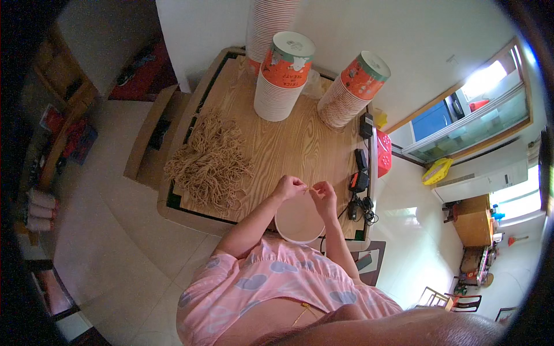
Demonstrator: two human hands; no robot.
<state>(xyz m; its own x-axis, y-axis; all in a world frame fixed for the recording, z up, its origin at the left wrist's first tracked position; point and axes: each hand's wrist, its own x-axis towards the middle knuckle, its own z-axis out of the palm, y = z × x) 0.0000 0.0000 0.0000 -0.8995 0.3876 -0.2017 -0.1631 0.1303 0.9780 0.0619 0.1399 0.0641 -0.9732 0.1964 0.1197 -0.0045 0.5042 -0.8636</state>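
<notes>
My left hand (290, 188) and my right hand (324, 196) meet above the far rim of a white paper bucket (299, 222). The bucket's open mouth faces up at me, close against my body at the table's near edge. Both hands are closed in a pinch. Between the fingertips shows a small yellowish-tan bit that looks like the end of a cord (310, 189); most of it is hidden. Left of my hands lies a big tangled pile of tan cords (210, 161).
On the wood-grain table (277, 147) stand an upside-down stack of orange-and-green paper buckets (283, 78) and a second stack (353, 89) with cords about it. A taller white stack (270, 26) rises behind. Black adapters and cables (358, 181) line the right edge.
</notes>
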